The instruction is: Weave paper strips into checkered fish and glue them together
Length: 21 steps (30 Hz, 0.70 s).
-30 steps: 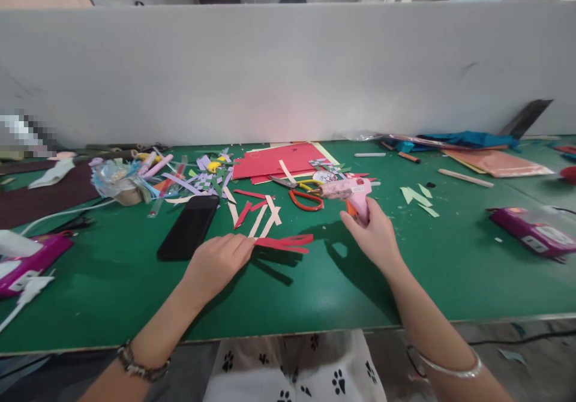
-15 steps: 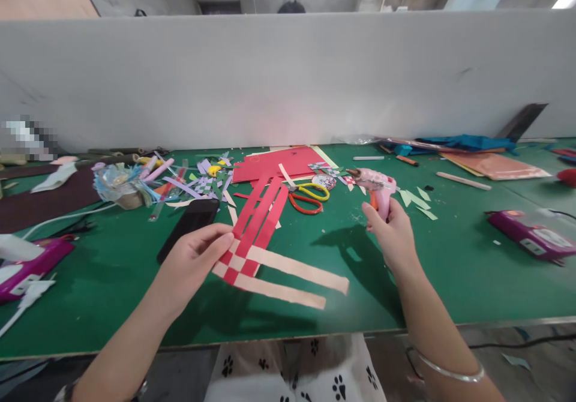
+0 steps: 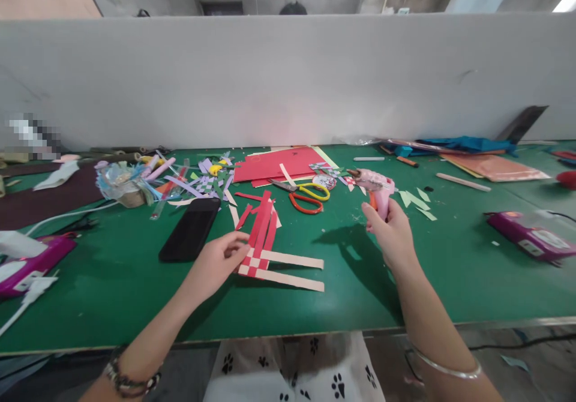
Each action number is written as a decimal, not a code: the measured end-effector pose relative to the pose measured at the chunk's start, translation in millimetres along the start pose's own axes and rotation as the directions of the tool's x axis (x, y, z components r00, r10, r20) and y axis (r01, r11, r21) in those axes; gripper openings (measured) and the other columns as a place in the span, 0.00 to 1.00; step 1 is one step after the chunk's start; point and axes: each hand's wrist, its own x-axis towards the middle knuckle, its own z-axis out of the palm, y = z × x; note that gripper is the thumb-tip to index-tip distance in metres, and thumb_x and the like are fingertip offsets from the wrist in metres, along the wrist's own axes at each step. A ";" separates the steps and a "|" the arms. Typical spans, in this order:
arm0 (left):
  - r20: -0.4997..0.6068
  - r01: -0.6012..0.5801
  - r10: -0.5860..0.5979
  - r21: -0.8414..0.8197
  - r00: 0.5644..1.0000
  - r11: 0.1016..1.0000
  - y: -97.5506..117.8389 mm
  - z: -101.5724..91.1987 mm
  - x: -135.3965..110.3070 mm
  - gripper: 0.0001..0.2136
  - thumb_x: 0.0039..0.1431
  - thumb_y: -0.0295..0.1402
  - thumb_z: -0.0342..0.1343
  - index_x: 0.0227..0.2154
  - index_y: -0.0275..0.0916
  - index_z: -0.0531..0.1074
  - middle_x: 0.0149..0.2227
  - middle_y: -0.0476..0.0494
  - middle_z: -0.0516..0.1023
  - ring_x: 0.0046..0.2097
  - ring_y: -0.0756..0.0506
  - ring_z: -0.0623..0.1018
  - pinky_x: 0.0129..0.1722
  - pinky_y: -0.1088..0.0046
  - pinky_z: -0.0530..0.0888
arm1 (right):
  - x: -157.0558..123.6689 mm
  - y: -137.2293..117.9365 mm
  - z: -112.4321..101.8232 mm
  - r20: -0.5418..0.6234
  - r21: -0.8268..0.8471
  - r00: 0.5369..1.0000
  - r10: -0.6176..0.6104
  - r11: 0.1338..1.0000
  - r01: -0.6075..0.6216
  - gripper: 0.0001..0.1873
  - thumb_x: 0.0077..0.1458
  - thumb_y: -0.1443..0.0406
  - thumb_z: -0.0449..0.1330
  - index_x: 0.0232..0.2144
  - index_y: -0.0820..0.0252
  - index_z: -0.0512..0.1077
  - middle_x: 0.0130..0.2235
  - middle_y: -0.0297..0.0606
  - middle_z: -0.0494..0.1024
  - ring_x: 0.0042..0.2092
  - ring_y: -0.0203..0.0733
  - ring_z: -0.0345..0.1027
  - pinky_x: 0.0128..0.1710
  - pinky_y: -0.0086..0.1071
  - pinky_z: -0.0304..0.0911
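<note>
Centre of frame: left hand (image 3: pixel 216 265) pinches a red-and-cream woven paper-strip mat (image 3: pixel 258 264), corner interlaced, long ends unwoven; right of centre, right hand (image 3: pixel 390 235) grips a pink plastic glue gun (image 3: pixel 376 184).

Bench (image 3: pixel 112 294): green top, pale front edge.

Centre: a woven piece of red and cream strips (image 3: pixel 270 261) lies flat, with the left hand (image 3: pixel 216 267) at its left corner. A black phone (image 3: pixel 190 229) lies just left of it.

Behind these: scissors (image 3: pixel 306 197) with yellow and orange handles, and red card sheets (image 3: pixel 279 163) near the far edge.

Left: a heap of purple and green strips (image 3: pixel 202 180), a dark brown sheet (image 3: pixel 49 195), a white cable (image 3: pixel 67 215) and a purple case (image 3: pixel 31 264).

Right: pale green offcuts (image 3: pixel 416 201), a wooden stick (image 3: pixel 463 181), an orange sheet (image 3: pixel 495 167), blue cloth (image 3: pixel 468 144) and a second purple case (image 3: pixel 531 234).
</note>
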 end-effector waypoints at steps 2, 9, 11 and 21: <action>0.027 -0.004 0.000 0.161 1.000 0.987 -8.9 7.8 1.0 0.13 0.50 0.35 0.45 0.37 0.36 0.66 0.21 0.51 0.70 0.22 0.50 0.70 0.23 0.76 0.68 | 0.2 0.9 0.3 0.017 -0.006 1.000 -0.009 1.000 0.009 0.14 0.38 0.56 0.56 0.24 0.58 0.61 0.19 0.25 0.58 0.20 0.30 0.52 0.20 0.28 0.52; 0.009 -0.350 0.423 0.575 0.906 0.739 -20.5 12.4 -14.6 0.13 0.56 0.33 0.43 0.42 0.38 0.65 0.38 0.42 0.70 0.37 0.46 0.73 0.31 0.74 0.70 | -0.5 2.6 1.5 0.019 -0.070 1.000 -0.011 0.997 0.012 0.14 0.39 0.56 0.56 0.26 0.58 0.62 0.21 0.27 0.59 0.23 0.32 0.54 0.22 0.29 0.52; 0.149 -0.516 0.521 0.517 0.840 0.683 -23.9 11.5 -17.0 0.12 0.58 0.32 0.41 0.41 0.39 0.67 0.38 0.43 0.70 0.36 0.48 0.73 0.32 0.75 0.70 | -0.5 3.1 1.9 0.026 -0.081 1.000 -0.015 0.997 0.017 0.13 0.39 0.56 0.56 0.26 0.58 0.62 0.21 0.27 0.59 0.23 0.32 0.53 0.22 0.29 0.51; 0.293 -0.643 0.574 0.419 0.764 0.642 -29.5 8.7 -13.3 0.13 0.60 0.32 0.40 0.40 0.39 0.69 0.36 0.43 0.70 0.35 0.49 0.72 0.32 0.74 0.70 | -1.9 2.6 3.0 0.035 -0.129 0.999 -0.034 0.991 0.038 0.13 0.39 0.57 0.56 0.25 0.58 0.61 0.21 0.27 0.59 0.23 0.31 0.53 0.22 0.29 0.51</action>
